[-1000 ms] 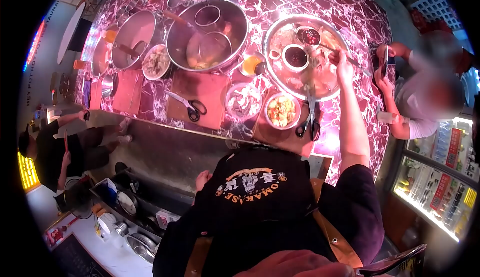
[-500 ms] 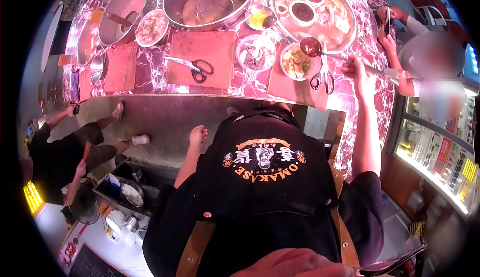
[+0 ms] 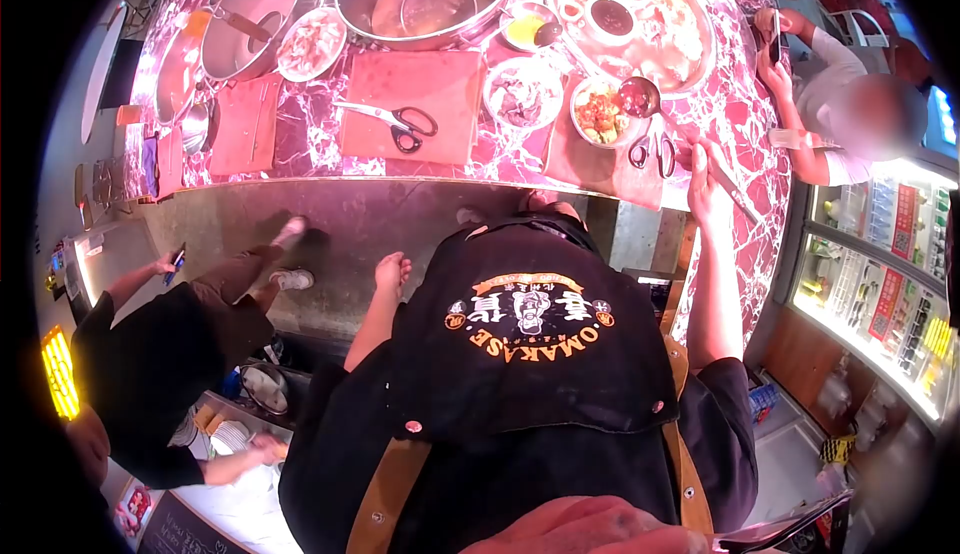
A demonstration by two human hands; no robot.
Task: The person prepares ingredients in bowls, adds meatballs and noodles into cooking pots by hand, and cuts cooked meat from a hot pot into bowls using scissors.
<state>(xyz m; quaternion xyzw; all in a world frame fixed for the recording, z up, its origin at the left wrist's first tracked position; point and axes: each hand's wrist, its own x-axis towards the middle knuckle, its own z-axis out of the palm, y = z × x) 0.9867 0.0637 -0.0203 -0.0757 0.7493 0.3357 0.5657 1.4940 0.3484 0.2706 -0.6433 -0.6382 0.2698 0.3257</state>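
My right hand (image 3: 708,176) grips the long handle of a metal ladle. The ladle's bowl (image 3: 639,97) hangs over the right edge of a white bowl of chopped food (image 3: 599,114). Black-handled scissors (image 3: 653,149) lie just beside that bowl on a brown mat (image 3: 600,169). Slightly behind stands a large round pan of food in broth (image 3: 680,49) with two round cups of dark sauce (image 3: 611,18) in it. My left hand (image 3: 393,272) hangs below the counter's edge, fingers curled, with nothing visible in it.
On the marble counter (image 3: 310,139) are a second pair of scissors (image 3: 400,124), a bowl of pale pieces (image 3: 522,94), a yellow-filled bowl (image 3: 525,32) and a big pot (image 3: 345,14). One person (image 3: 150,364) bends at the left; another (image 3: 870,104) holds a phone at the right.
My right hand has lowered toward me, and the ladle's handle now slants more steeply. The ladle's bowl shifted slightly right and down. At the left, the person has bent toward the white worktop.
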